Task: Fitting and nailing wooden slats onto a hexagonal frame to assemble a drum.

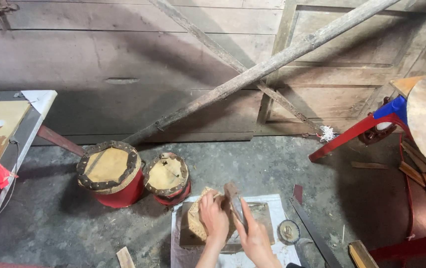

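Observation:
My left hand [214,217] presses down on a pale tan piece of hide [196,214] that lies on a wooden board [262,218]. My right hand [254,237] grips a broad-bladed cutting tool [233,197], its blade standing just above the hide beside my left fingers. The board rests on a white sheet [277,201] spread on the concrete floor.
Two red drums with hide tops, a large drum [109,172] and a small drum [167,177], stand to the left. A handsaw [312,228] and a small round tin [289,231] lie to the right. A red metal frame [352,133], wood scraps [421,174], leaning poles [267,64], and a table edge [9,164] surround.

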